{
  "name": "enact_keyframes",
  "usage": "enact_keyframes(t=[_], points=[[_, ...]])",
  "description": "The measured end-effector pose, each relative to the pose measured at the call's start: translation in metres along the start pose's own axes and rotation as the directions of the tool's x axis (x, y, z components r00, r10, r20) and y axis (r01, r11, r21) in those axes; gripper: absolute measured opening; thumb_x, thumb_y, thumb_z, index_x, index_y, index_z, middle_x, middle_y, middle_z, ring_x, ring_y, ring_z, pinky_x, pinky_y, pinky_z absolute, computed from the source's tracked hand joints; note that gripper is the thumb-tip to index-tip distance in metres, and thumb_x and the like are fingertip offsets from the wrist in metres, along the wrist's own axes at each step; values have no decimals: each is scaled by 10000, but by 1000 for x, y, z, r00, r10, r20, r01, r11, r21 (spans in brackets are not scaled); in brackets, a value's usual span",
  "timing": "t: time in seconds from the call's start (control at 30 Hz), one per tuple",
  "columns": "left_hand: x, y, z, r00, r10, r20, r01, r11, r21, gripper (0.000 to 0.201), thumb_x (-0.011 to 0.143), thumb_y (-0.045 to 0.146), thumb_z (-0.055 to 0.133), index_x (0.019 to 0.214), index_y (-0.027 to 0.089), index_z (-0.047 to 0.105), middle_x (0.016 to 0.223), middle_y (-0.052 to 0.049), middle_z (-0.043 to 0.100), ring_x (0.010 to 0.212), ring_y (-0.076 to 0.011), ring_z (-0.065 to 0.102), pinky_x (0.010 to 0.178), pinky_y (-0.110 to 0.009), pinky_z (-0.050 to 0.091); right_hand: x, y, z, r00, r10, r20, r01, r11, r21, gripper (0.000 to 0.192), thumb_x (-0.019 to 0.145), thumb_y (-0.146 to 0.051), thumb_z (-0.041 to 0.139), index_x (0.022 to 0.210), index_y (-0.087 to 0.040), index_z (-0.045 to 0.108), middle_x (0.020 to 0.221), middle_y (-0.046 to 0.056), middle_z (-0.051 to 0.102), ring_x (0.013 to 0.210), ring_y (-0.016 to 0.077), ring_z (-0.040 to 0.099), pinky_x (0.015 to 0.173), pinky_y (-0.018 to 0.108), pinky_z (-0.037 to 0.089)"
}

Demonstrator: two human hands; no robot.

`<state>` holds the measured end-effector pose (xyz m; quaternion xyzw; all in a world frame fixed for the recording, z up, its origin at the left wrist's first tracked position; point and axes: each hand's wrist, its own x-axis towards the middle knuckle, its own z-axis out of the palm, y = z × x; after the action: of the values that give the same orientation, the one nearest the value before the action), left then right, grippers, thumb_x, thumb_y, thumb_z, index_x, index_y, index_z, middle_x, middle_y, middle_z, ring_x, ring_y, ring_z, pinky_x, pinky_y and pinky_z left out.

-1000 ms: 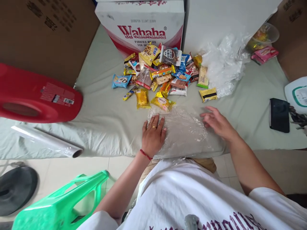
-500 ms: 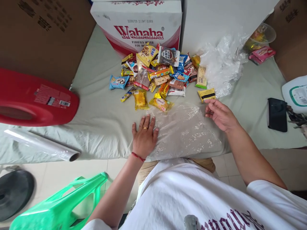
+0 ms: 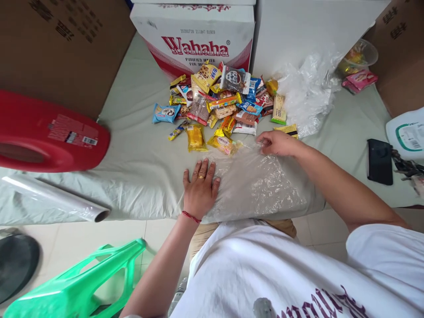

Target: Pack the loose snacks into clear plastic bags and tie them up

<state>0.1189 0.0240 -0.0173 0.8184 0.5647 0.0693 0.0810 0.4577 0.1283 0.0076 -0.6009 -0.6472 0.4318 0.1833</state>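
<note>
A thin clear plastic sheet (image 3: pixel 265 181), perhaps a flat bag, lies at the table's front edge. My left hand (image 3: pixel 200 187) rests flat and open at its left side, fingers a little apart. At the sheet's far edge, my right hand (image 3: pixel 273 143) is closed, pinching the plastic between thumb and fingers; the fingertips are partly hidden. Just beyond my hands is a heap of wrapped snacks (image 3: pixel 223 104). Its nearest packets are a yellow packet (image 3: pixel 195 138) and a yellow wrapped cake (image 3: pixel 222 144). A yellow packet with a black band (image 3: pixel 289 130) is partly hidden behind my right wrist.
A Wahaha carton (image 3: pixel 198 39) stands behind the snacks, with crumpled clear plastic (image 3: pixel 309 92) to their right. At left are a red jug (image 3: pixel 49 132) and a film roll (image 3: pixel 56 198). A phone (image 3: pixel 380 162) lies right. A green stool (image 3: pixel 76 282) stands below the table.
My right hand has moved left from beside the black-banded packet to the sheet's far edge, and the plastic there is drawn up. My left hand stays in place.
</note>
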Motion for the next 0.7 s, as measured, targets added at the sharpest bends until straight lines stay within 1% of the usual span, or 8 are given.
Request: enact_keyframes(t=[0.1, 0.17, 0.23, 0.33, 0.43, 0.57, 0.63, 0.7], points=[[0, 0, 0, 1000, -4, -1, 4, 1000, -18, 574, 1069, 428, 311, 1595, 222, 413, 1677, -129, 369, 1569, -316, 324, 1268, -654, 145, -26, 8, -12, 967, 57, -249, -67, 997, -32, 243, 747, -342, 778, 937, -197, 735, 746, 6, 683, 649, 159, 602, 641, 295, 463], [0, -1, 0, 1000, -3, 0, 3, 1000, -17, 573, 1071, 426, 308, 1593, 215, 417, 1678, -127, 366, 1568, -316, 327, 1267, -652, 146, -54, 10, -11, 879, 34, -475, -84, 993, -85, 205, 849, -383, 695, 946, -205, 723, 818, 34, 695, 715, 184, 617, 707, 331, 491], [0, 0, -1, 1000, 3, 2, -3, 1000, -14, 575, 1072, 426, 309, 1590, 203, 421, 1678, -131, 365, 1564, -323, 332, 1264, -654, 149, -85, 7, 1, 818, -60, -572, -54, 982, -180, 235, 909, -436, 657, 970, -217, 714, 918, 64, 700, 801, 218, 628, 754, 364, 513], [1, 0, -1, 1000, 7, -1, -7, 1000, -18, 577, 1068, 422, 317, 1593, 203, 418, 1675, -139, 370, 1561, -335, 336, 1260, -663, 146, -116, 0, 32, 849, -211, -484, 19, 928, -371, 340, 892, -514, 704, 1066, -222, 711, 1068, 109, 686, 985, 291, 609, 850, 427, 525], [1, 0, 0, 1000, -3, -8, 3, 1000, -21, 580, 1067, 424, 320, 1601, 214, 405, 1673, -138, 375, 1560, -335, 337, 1262, -660, 139, -121, 2, 53, 880, -204, -429, -10, 895, -447, 245, 942, -438, 640, 1009, -218, 723, 1023, 116, 692, 1021, 311, 580, 877, 444, 500], [0, 0, 0, 1000, 3, -3, -4, 1000, -9, 582, 1073, 428, 304, 1607, 211, 394, 1676, -135, 368, 1562, -323, 335, 1266, -647, 139, -119, 22, 48, 862, 40, -505, -86, 994, -70, 261, 949, -459, 612, 875, -221, 690, 793, 38, 661, 751, 208, 574, 703, 332, 467], [0, 0, 0, 1000, 5, 2, -5, 1000, -1, 581, 1078, 427, 287, 1610, 215, 387, 1681, -128, 357, 1566, -317, 329, 1265, -647, 141, -124, 33, 39, 851, 196, -487, -131, 978, 164, 326, 890, -536, 665, 866, -211, 676, 713, -3, 619, 635, 160, 521, 614, 288, 417], [0, 0, 0, 1000, 8, 14, -8, 1000, 9, 577, 1082, 425, 266, 1612, 229, 384, 1686, -110, 350, 1572, -316, 316, 1262, -657, 139, -130, 40, 32, 847, 282, -450, -189, 952, 241, 370, 852, -570, 677, 846, -200, 674, 672, -16, 592, 595, 145, 492, 576, 275, 383]])
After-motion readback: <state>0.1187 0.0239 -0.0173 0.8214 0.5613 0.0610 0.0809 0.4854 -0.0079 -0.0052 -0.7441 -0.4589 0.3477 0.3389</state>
